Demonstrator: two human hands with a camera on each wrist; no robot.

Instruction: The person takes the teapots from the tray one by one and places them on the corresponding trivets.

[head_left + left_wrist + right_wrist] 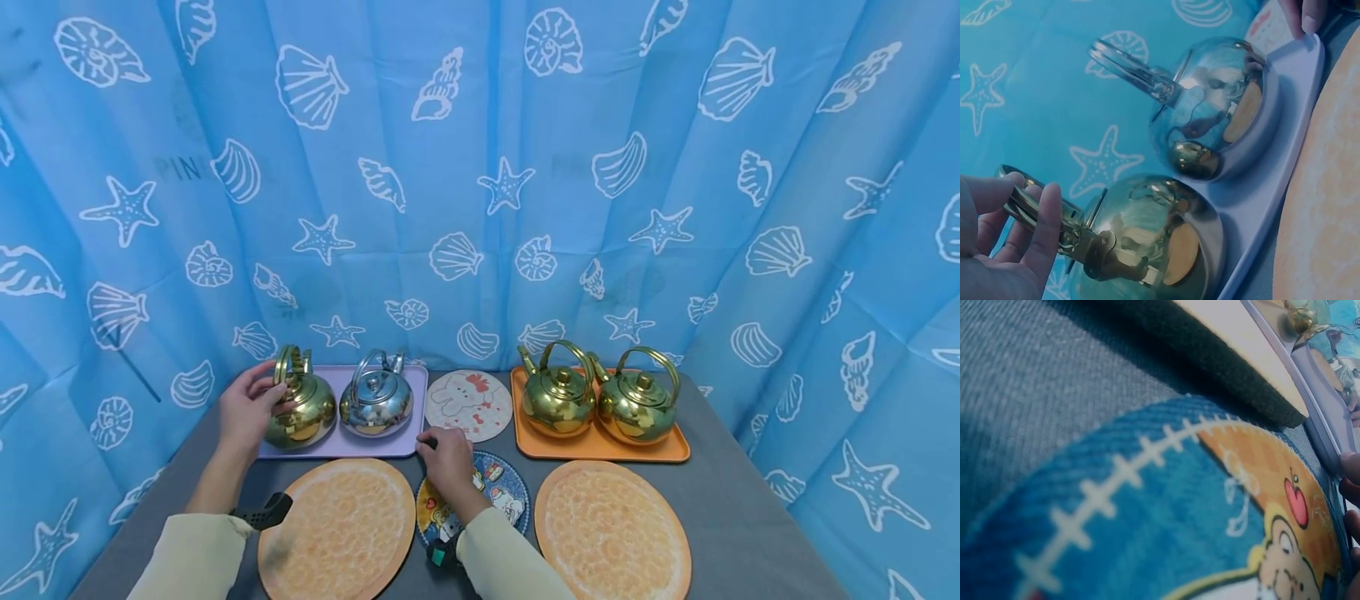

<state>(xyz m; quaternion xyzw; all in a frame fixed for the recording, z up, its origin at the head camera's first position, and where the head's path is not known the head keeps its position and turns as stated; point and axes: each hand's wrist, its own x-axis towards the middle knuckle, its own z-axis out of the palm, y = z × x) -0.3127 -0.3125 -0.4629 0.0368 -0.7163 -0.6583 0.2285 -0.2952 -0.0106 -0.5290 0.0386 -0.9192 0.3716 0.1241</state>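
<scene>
On the left stands a lilac tray [422,408] bearing a gold kettle [1147,250] and a silver kettle [377,402]. My left hand [251,408] holds the gold kettle's upright handle [1025,209], with fingers on both sides of it. The kettle sits at the tray's left end. At the tray's front right corner, my right hand [447,462] pinches the edge, the thumb [1350,465] on top and the other fingers lower. Under that hand lies a round blue cartoon mat [516,483].
An orange tray [600,455] with two gold kettles [558,398] stands at the right. Two round tan mats [345,517] lie near the front, and a pale rabbit-print mat [468,400] sits between the trays. A blue shell-print curtain [495,225] hangs behind the grey table [720,517].
</scene>
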